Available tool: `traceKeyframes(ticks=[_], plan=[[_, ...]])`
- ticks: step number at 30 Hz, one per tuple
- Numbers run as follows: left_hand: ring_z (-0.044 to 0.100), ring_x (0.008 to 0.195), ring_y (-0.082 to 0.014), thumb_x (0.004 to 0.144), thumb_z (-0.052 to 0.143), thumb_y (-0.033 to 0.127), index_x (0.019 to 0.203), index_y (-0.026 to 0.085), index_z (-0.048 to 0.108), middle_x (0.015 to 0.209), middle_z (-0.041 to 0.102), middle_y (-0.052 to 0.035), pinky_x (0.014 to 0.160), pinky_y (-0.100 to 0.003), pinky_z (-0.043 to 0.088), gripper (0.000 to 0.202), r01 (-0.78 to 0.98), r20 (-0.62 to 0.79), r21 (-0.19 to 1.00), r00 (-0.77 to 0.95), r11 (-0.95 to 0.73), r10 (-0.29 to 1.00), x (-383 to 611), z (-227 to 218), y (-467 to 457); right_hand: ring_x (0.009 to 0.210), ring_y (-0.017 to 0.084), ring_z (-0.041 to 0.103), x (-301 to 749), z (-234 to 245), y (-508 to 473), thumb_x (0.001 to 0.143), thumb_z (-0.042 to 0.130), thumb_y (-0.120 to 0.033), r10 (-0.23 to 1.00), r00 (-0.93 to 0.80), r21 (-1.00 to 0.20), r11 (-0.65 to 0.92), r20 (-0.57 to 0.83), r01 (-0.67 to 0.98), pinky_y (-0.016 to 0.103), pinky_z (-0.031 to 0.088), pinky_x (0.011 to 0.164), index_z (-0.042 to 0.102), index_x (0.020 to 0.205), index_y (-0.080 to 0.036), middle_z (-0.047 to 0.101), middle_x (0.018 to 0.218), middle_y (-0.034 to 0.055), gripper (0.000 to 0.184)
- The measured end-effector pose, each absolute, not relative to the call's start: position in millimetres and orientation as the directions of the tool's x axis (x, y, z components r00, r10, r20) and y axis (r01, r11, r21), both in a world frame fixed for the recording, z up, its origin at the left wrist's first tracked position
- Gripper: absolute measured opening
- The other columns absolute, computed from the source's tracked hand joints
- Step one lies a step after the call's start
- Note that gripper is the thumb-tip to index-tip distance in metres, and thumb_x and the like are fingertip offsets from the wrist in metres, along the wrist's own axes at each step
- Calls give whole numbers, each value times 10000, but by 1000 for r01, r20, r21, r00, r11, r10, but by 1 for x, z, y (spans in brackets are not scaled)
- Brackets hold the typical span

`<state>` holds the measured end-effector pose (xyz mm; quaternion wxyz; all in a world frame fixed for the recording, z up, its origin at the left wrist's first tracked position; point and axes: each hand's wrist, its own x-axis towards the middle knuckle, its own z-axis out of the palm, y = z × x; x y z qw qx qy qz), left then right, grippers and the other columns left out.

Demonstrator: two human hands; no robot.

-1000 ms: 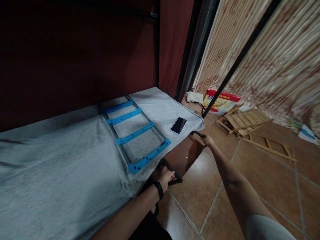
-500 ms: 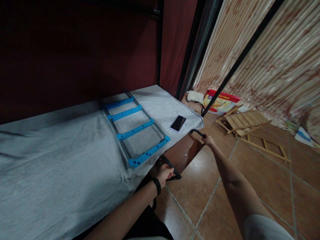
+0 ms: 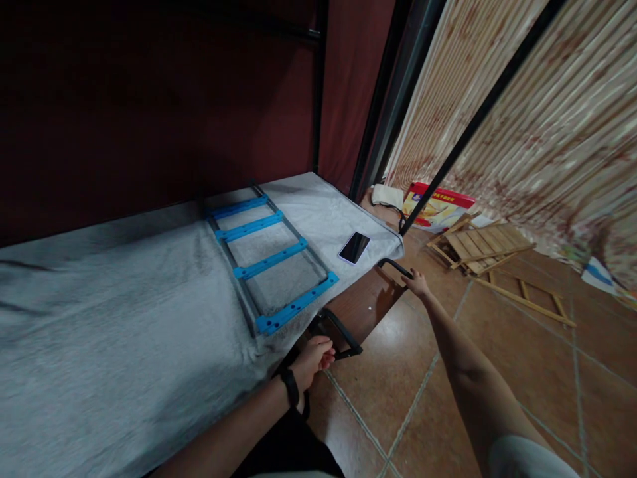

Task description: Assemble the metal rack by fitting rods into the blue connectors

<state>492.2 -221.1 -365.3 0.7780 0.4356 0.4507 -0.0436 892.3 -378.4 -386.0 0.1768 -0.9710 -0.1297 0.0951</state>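
Note:
A small folding table (image 3: 362, 299) with a brown wood-look top and black tubular legs sits low beside the draped edge. My left hand (image 3: 316, 357), with a black band on its wrist, is just left of the near black leg frame (image 3: 344, 332). Its fingers are curled with nothing visible in them. At the far end, my right hand (image 3: 417, 284) has its fingers around the end of the other black leg (image 3: 394, 265). A phone (image 3: 355, 247) lies face up on the grey-white cover close by.
A blue-and-grey rack (image 3: 271, 265) lies flat on the grey-white cover (image 3: 139, 352). Folded wooden furniture (image 3: 490, 245), a red-and-yellow box (image 3: 435, 207) and a white cloth item (image 3: 387, 196) are on the tiled floor. A black pole (image 3: 468, 136) rises slantwise near the corner.
My left hand has let go of the near leg frame and drawn back slightly left and down. My right hand stays at the far leg. The table has hardly moved.

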Motion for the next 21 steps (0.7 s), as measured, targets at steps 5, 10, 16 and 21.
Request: traceKeyframes(ticks=[5, 10, 16, 21], plan=[[614, 656, -122, 746, 709, 366, 991, 128, 604, 803, 678, -55, 609, -233, 416, 357, 487, -726, 649, 627, 585, 283, 435, -359, -197, 1335, 306, 460, 891, -387, -379, 835, 555, -376, 266, 951, -390, -902, -158, 187, 386, 389, 1095, 448, 1431, -121, 520, 1363, 187, 657], [618, 700, -134, 665, 758, 403, 1020, 125, 612, 846, 691, -71, 638, -246, 427, 474, 492, -756, 623, 577, 608, 309, 406, -361, -179, 1343, 311, 453, 890, -389, -378, 833, 553, -377, 238, 958, -400, -903, -158, 158, 374, 380, 1101, 421, 1451, -109, 473, 1400, 206, 686], [618, 706, -141, 639, 743, 390, 1026, 129, 610, 843, 683, -69, 667, -264, 439, 486, 484, -763, 611, 572, 627, 301, 412, -346, -186, 1350, 346, 437, 889, -383, -384, 828, 543, -420, 177, 977, -406, -907, -123, 113, 438, 383, 1096, 376, 1485, -146, 417, 1433, 211, 731], [617, 725, -152, 663, 721, 444, 1001, 137, 628, 852, 689, -73, 667, -267, 435, 465, 502, -736, 649, 605, 571, 305, 410, -340, -192, 1358, 334, 418, 885, -377, -392, 819, 539, -404, 152, 985, -422, -900, -82, 104, 420, 368, 1102, 429, 1450, -154, 427, 1428, 194, 688]])
